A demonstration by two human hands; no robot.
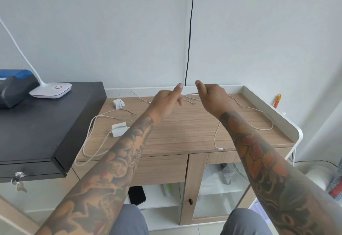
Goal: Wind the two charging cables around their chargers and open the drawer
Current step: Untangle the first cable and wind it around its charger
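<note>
Two white chargers lie on the wooden cabinet top (185, 123): a small far charger (118, 103) and a nearer charger (119, 129). The nearer charger's cable (88, 142) loops loosely to the left and hangs over the front edge. My left hand (166, 103) and my right hand (211, 96) are raised close together at the back of the top, both pinching the far charger's thin white cable (190, 94) stretched between them. The rest of that cable (266, 125) trails right in a loop, and its plug end (221, 149) lies at the front edge. The drawer (159, 168) under the top is closed.
A black box (37, 127) with keys (18, 181) in its lock stands at the left, with a white lamp base (50, 90) on it. A white raised rim (259, 101) borders the top at the back and right. Below is a glass door (218, 188). A black wire (189, 49) runs down the wall.
</note>
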